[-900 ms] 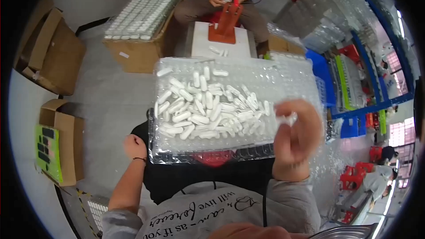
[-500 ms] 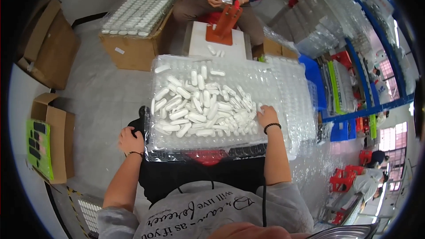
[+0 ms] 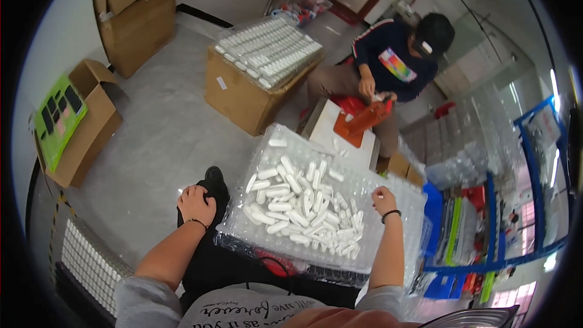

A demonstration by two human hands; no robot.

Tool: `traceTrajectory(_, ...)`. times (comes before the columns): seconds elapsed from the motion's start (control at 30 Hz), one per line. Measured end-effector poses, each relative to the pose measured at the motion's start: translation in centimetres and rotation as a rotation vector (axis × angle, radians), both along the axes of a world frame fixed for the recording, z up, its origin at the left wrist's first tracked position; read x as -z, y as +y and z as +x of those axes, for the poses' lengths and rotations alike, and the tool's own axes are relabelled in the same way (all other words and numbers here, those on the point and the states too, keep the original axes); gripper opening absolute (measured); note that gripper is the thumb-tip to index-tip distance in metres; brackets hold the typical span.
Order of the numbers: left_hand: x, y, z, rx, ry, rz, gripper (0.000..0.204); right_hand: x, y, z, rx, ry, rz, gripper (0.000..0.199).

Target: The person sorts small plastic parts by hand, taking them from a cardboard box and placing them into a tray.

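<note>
My left hand (image 3: 197,205) lies over my left knee, its fingers spread and draped, holding nothing. Across my lap is a clear plastic blister tray (image 3: 398,231), atop what looks like more of the same. A heap of white, oblong, round-ended plastic pieces (image 3: 303,206) covers much of it; a few lie loose toward the far edge. To the right of the heap, my right hand (image 3: 384,201) is over the tray with its fingers curled in; whatever they may hold is hidden.
Across from me a seated person works at an orange hand press (image 3: 362,123) on a white-topped stand (image 3: 326,123). Filled trays (image 3: 270,48) sit on a carton (image 3: 234,91) at the far left. Open cartons (image 3: 100,130) line the left wall; blue shelving (image 3: 495,264) stands at right.
The view has swung, so the tray now looks turned and the person opposite shows more fully. My right hand has moved off the heap's right edge, farther away over the tray. My left hand stays at my knee.
</note>
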State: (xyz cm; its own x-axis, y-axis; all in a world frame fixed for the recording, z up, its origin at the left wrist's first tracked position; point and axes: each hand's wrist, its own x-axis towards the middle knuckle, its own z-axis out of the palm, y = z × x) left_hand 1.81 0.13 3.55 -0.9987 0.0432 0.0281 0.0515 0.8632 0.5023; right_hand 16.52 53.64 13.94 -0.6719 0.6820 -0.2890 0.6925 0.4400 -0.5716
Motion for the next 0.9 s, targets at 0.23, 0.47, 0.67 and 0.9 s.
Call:
traceTrajectory(0.23,-0.4,0.5,-0.9,-0.026,0.071,-0.025,0.021,9.0,1.1,-15.4,-0.071,0.379,0.358,0.02)
traceTrajectory(0.47,0.5,1.1,-1.7,0.025,0.108,0.012,0.024,10.0,-0.3,-19.8,-0.039,-0.108,0.429,0.033)
traceTrajectory(0.67,-0.2,1.6,-2.3,0.006,0.098,0.003,0.02,8.0,-2.8,-19.4,0.044,-0.126,0.448,0.053)
traceTrajectory(0.9,-0.4,2.5,-1.8,-0.014,0.092,-0.029,0.018,7.5,-1.8,-17.8,0.053,-0.137,0.396,0.06)
